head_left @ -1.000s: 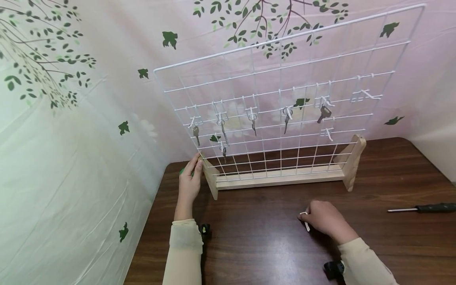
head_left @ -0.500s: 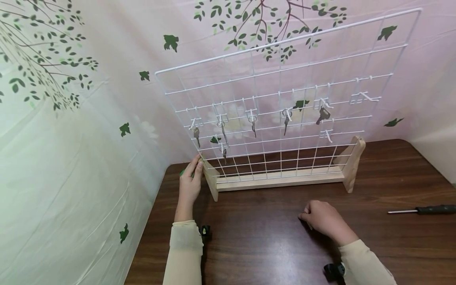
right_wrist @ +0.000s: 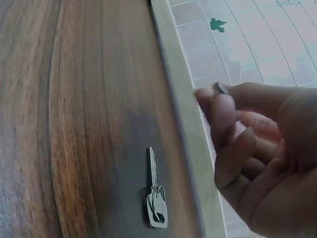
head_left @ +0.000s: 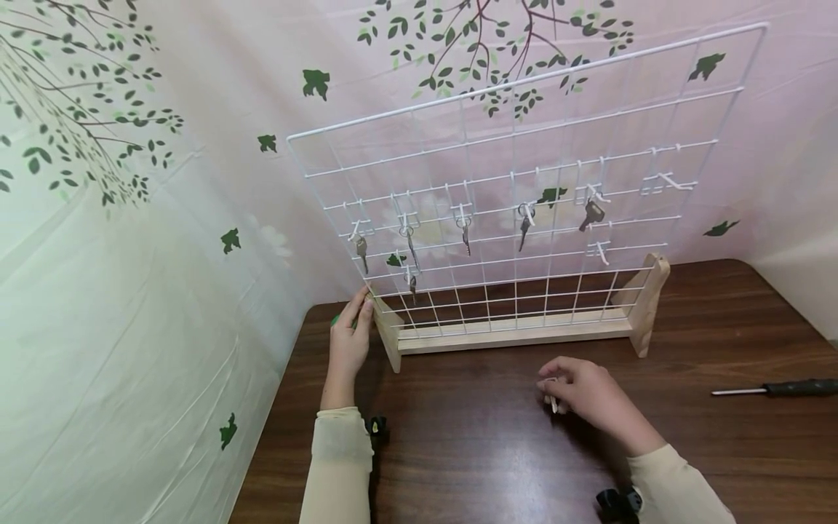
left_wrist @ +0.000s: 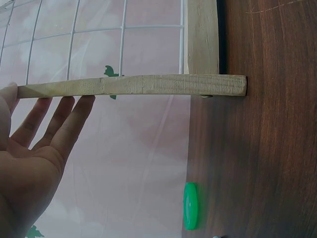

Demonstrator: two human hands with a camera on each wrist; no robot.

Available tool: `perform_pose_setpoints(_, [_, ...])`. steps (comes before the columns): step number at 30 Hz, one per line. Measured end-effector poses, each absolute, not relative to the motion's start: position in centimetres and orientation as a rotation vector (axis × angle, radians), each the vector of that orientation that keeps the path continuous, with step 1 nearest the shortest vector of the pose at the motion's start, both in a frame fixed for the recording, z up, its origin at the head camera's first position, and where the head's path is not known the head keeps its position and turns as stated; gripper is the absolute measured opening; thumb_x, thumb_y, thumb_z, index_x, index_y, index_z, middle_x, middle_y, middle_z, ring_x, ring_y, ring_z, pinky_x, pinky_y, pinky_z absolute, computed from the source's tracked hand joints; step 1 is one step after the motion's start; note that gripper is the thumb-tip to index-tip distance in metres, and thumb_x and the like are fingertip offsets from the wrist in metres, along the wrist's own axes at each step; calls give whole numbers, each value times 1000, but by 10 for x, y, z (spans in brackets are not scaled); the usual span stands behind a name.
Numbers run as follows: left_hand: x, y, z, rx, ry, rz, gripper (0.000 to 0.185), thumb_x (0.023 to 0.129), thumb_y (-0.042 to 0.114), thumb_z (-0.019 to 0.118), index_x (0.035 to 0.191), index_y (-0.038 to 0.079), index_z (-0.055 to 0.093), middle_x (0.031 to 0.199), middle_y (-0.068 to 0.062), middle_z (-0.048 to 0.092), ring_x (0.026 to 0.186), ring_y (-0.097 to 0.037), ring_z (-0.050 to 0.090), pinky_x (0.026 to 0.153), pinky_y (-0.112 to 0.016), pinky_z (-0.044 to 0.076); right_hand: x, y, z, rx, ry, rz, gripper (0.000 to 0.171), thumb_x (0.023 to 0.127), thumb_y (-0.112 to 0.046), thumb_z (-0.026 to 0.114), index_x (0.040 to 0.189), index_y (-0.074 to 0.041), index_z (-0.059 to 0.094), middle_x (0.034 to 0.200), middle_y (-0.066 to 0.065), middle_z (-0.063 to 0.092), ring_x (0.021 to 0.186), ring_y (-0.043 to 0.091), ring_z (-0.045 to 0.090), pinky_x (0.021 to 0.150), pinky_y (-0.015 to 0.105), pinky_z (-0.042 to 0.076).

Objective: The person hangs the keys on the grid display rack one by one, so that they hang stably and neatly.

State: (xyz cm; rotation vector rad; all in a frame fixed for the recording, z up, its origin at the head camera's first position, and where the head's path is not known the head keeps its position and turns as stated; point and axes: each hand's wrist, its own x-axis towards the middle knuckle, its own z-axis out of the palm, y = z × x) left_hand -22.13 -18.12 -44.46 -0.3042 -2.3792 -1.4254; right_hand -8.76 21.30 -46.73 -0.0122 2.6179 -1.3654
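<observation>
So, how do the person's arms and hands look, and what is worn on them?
Both hands, left hand and right hand, are bare, without rings or gloves. Long cream sleeves cover both arms to the wrists. A small black camera sits at each wrist.

Left hand [head_left: 349, 340] flat, fingers straight, right hand [head_left: 583, 389] raised, fingertips apparently pinched together, both forearms extended.

Wire grid [head_left: 524, 182]: stands in its wooden base [head_left: 517, 335] at the back of your surface [head_left: 471, 451]. Keys [head_left: 466, 234]: hang in a row on hooks across the grid. Screwdriver [head_left: 779, 388]: lies far right. Loose key [right_wrist: 156, 198]: lies before the base, below your right hand [head_left: 585, 393]. Left hand [head_left: 350, 338]: against the base's left foot.
</observation>
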Motion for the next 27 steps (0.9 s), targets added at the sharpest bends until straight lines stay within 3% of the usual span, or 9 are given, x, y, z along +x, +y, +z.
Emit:
perform_pose_setpoints(4, [-221, -181, -445, -308, -2381, -1425, 43, 113, 28, 56, 156, 20, 58, 158, -12, 60, 146, -35, 58, 119, -57, 50, -88, 214, -462, 30, 2547, -1456, 22, 101, -26, 76, 111, -8, 79, 78, 4, 77, 58, 8, 60, 51, 24, 50])
perform_pose_setpoints(9, [-222, -182, -446, -304, -2379, -1422, 43, 113, 30, 56, 155, 23, 59, 158, -12, 60, 145, -35, 59, 119, -57, 50, -88, 214, -449, 52, 2421, -1548, 38, 99, -34, 79, 120, -3, 76, 79, 4, 77, 60, 11, 62, 51, 27, 54])
perform_pose_setpoints(16, [-222, -181, -446, -321, -2348, -1443, 42, 113, 29, 57, 154, 24, 60, 158, -10, 61, 146, -33, 58, 120, -57, 49, -86, 219, -439, -58, 2289, -1663, 54, 97, -26, 81, 136, 8, 65, 99, 14, 80, 81, 22, 76, 75, 34, 66])
perform_pose_setpoints(20, [-223, -181, -447, -342, -2324, -1455, 41, 112, 26, 58, 153, 23, 61, 156, -10, 62, 145, -34, 59, 118, -58, 51, -85, 218, -435, -109, 2334, -1684, 43, 100, -18, 77, 133, 8, 67, 103, 17, 81, 81, 17, 77, 76, 32, 66])
perform_pose_setpoints(24, [-224, -180, -448, -321, -2317, -1464, 41, 112, 21, 59, 153, 18, 61, 156, -13, 62, 144, -37, 60, 117, -60, 51, -82, 216, -425, -94, 2486, -1666, 28, 102, -16, 73, 123, 3, 73, 101, 13, 83, 78, 14, 77, 72, 30, 65])
perform_pose_setpoints(27, [-223, -178, -447, -293, -2324, -1459, 42, 112, 17, 57, 154, 13, 60, 157, -17, 60, 145, -40, 57, 119, -62, 48, -81, 214, -417, -82, 2711, -1566, 19, 100, -21, 78, 113, -6, 77, 94, 5, 83, 75, 8, 75, 68, 24, 61])
